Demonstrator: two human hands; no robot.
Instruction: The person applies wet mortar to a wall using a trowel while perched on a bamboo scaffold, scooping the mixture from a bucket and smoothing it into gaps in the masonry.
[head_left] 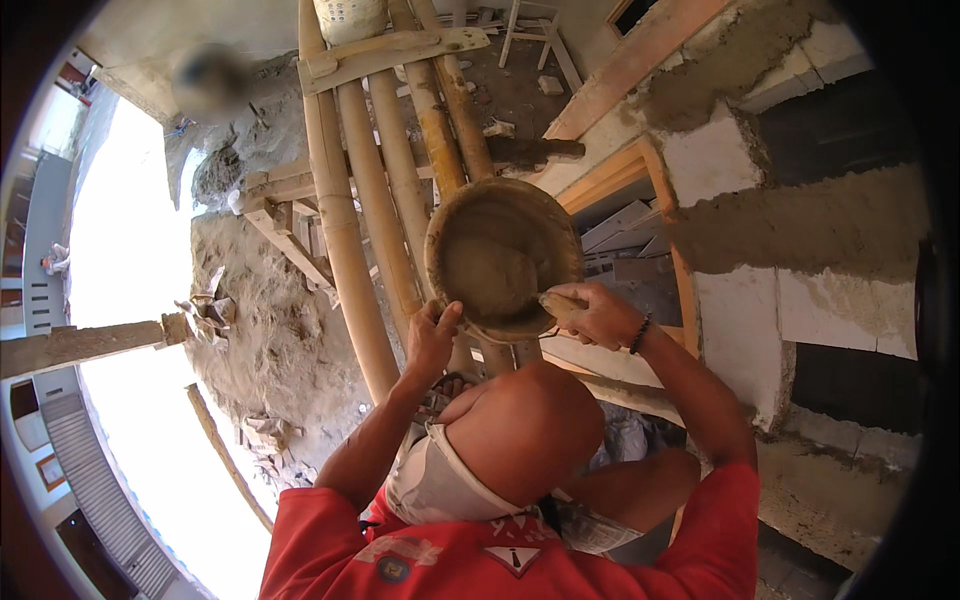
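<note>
A round, mortar-caked basin [505, 200] rests on bamboo poles [355, 200] in front of my bent knee, with wet grey mortar [470, 255] inside. My left hand [432, 335] grips the near left of its rim. My right hand [605, 318] is closed on the handle of a trowel [560, 305] at the right side of the basin, and the blade sits in the mortar, partly hidden by it.
A white bucket [350, 15] and wooden crosspiece [395, 55] are on the poles ahead. Block wall [820, 310] with mortar bands and a wooden-framed opening [670, 230] stand at right. Rubble and sand [260, 310] lie below at left. A distant person [55, 260] is at far left.
</note>
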